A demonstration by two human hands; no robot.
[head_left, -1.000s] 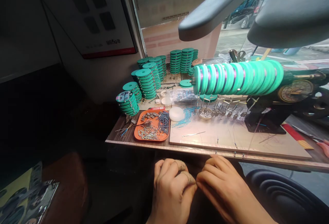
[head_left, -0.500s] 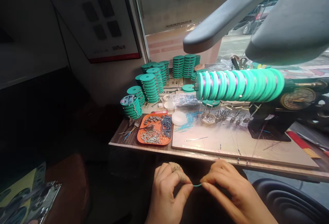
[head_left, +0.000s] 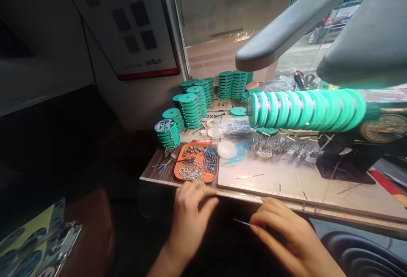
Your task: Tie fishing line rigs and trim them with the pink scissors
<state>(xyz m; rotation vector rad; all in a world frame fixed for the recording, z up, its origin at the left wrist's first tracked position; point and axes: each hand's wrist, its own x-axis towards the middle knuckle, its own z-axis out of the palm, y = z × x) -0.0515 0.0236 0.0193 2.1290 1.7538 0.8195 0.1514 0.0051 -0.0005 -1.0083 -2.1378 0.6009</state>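
My right hand is closed in a pinch on a short, thin blue-green strand. The strand's free end points left, below the table's front edge. Beside the near edge of an orange tray is my left hand, its thumb and forefinger apart with nothing seen between them; it is slightly blurred. In the tray lie dark bead-like pieces, grey cylindrical weights and small silvery metal parts.
A row of green spools hangs on a rod over the pale board. Stacks of green spools stand behind the tray. A white round lid, blue strands and a bowl of beads lie on the board. A grey lamp arm overhangs.
My left hand has let go of the strand and moved left and up to the orange tray. My right hand keeps its pinch on the strand. The view has shifted slightly.
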